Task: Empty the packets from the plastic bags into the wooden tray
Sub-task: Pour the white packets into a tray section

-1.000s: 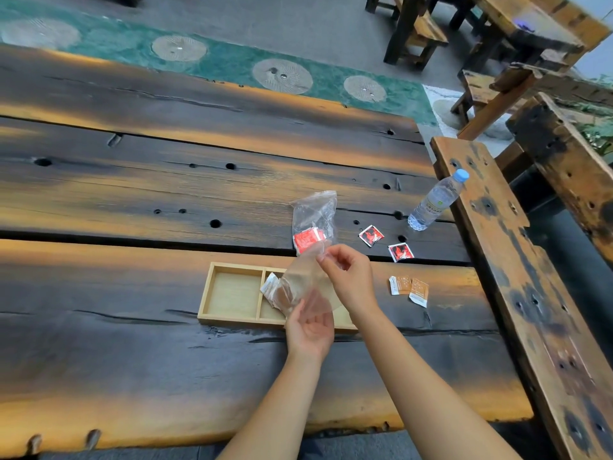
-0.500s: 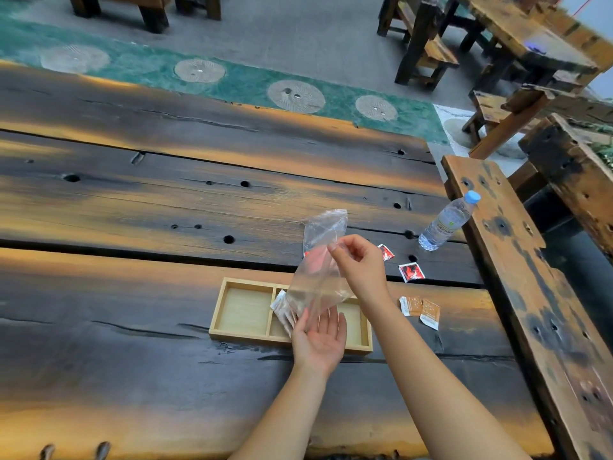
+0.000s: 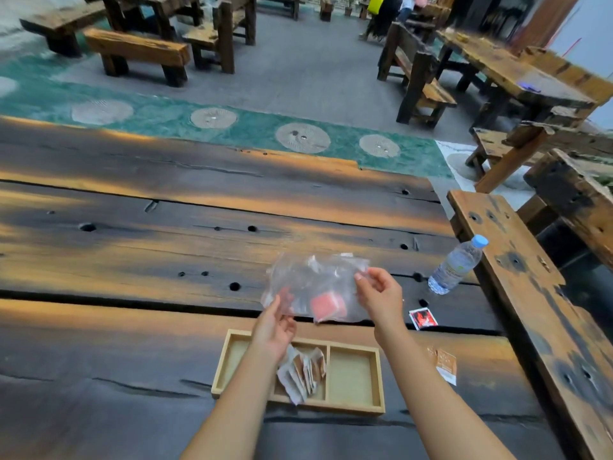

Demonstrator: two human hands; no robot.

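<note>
A clear plastic bag with red packets inside is held in the air just beyond the wooden tray. My left hand pinches its lower left corner. My right hand pinches its upper right edge. The three-compartment tray lies on the dark table; several brown and white packets sit in its middle compartment. Its right compartment is bare, and my left arm partly hides the left one.
A red and black packet and a brown packet lie on the table right of the tray. A water bottle lies by the wooden bench on the right. Benches and tables stand beyond.
The emptied bag is gone from over the tray. Both hands moved away from me and now hold the bag with red packets. The camera tilted up.
</note>
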